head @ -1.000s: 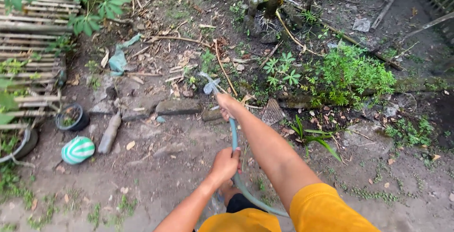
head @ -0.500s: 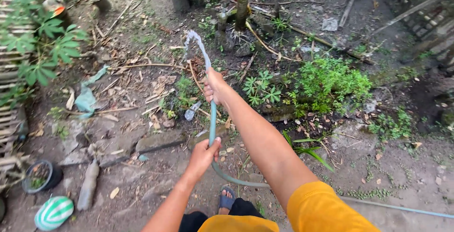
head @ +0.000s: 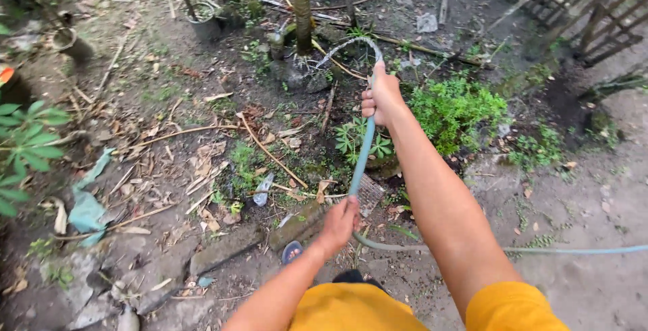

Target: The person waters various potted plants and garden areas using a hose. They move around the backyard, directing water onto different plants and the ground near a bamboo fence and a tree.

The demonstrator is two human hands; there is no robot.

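Observation:
My right hand (head: 382, 96) is stretched out ahead and grips the end of a pale blue garden hose (head: 360, 157). A thin arc of water (head: 344, 46) curves from the hose end to the left, toward the base of a slim tree trunk (head: 301, 7). My left hand (head: 341, 222) holds the same hose lower down, close to my body. From there the hose loops right along the ground (head: 540, 250). I wear yellow sleeves.
A bushy green plant (head: 455, 107) grows right of my right hand. Dry leaves and sticks (head: 202, 162) litter the dirt at left. Small pots (head: 202, 24) stand at the back, a wooden fence (head: 594, 7) at top right, stones (head: 226, 250) near my feet.
The view has swung left to right and closer to the tree. My right hand now points the hose at the trunk base, and the water arc falls nearer the tree.

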